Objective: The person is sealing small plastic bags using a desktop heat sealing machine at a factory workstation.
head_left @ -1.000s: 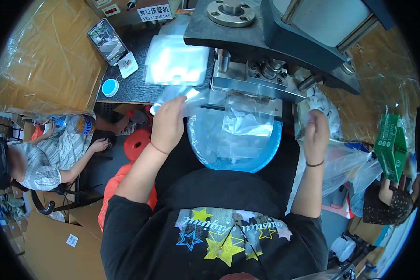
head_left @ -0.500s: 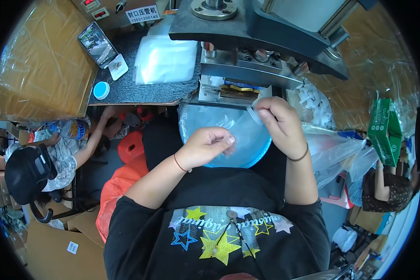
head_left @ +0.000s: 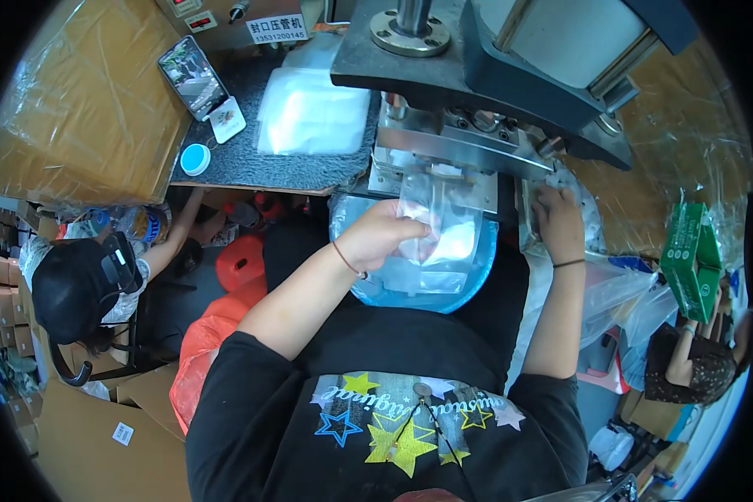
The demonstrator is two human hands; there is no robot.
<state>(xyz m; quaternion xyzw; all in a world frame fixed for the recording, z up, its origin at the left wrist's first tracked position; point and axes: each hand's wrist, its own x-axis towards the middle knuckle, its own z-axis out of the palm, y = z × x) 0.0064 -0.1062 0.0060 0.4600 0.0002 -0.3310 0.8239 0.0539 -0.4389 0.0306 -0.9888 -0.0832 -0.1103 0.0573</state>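
My left hand (head_left: 385, 236) is closed, with thumb and fingers pinching a clear plastic bag (head_left: 456, 234). The bag hangs over a blue-rimmed round basin (head_left: 368, 289) lined with plastic, between my legs. Its far end reaches the lower metal plate of a press machine (head_left: 468, 138). My right hand (head_left: 559, 224) is off to the right, fingers bent down at a heap of small white pieces (head_left: 592, 205). Those fingertips are hidden, so I cannot see whether they hold anything.
On the dark mat at left lie a stack of clear bags (head_left: 314, 113), a propped phone (head_left: 192, 77) and a round blue-lidded tub (head_left: 195, 159). A wrapped carton (head_left: 84, 109) stands beside them. One person (head_left: 84, 289) is at left, another (head_left: 686, 360) at right near a green box (head_left: 690, 263).
My right hand has left the space above the basin and moved right to the white pieces. The left hand now holds a flat clear bag toward the press. The view has shifted slightly.
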